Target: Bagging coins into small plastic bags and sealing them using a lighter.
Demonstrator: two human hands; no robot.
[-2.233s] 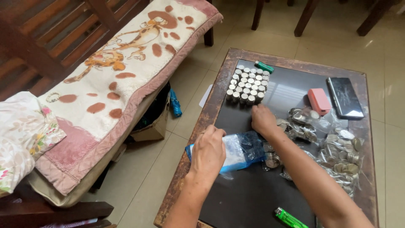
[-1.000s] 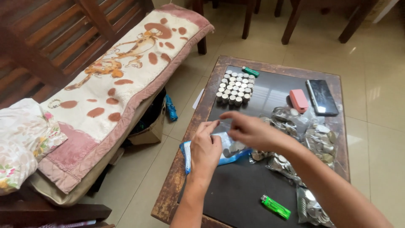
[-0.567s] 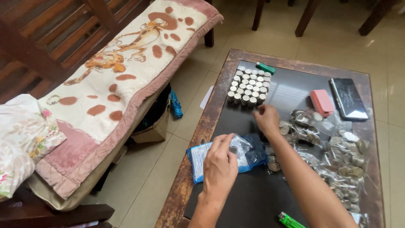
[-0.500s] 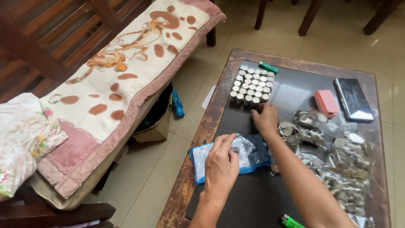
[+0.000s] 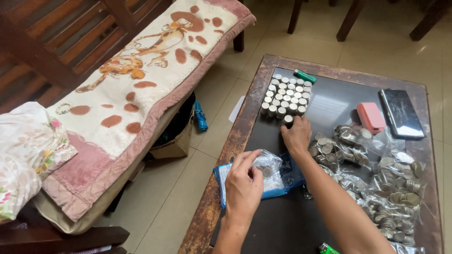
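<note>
Setting a coin stack at the edge of the block

The right hand, fingers pinched narrow on a coin stack at centre frame, should lower it straight, flush beside the stacked coins; the left hand pinches the small coin bag, lower centre, steadying it

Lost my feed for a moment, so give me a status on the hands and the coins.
Right hand setting a coin stack at the block of stacks. Left hand pinching a clear coin bag. Loose bagged coins crowd the right side.
</note>
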